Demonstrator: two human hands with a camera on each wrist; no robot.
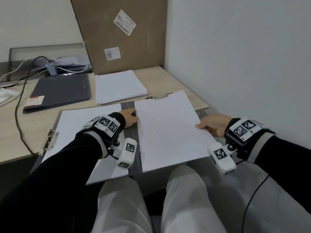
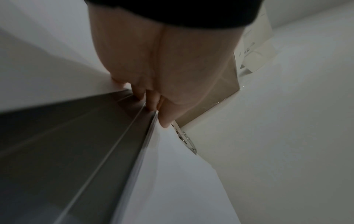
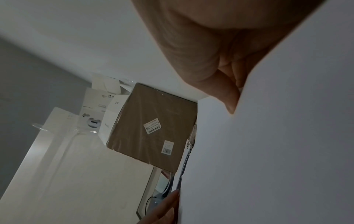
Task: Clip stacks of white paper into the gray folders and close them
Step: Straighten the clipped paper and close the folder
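An open gray folder lies across the desk's front edge. White paper sits on its left half under a metal clip. Over the right half I hold a stack of white paper between both hands. My left hand pinches the stack's left edge beside the spine, and my right hand grips the right edge with the thumb on top. The right half's clip shows just beyond the stack's far edge. The left wrist view shows the left hand on the stack's edge.
A closed gray folder lies at the back left, with a loose paper stack to its right. A cardboard box leans at the back. Cables and an adapter lie far left. A wall stands close on the right.
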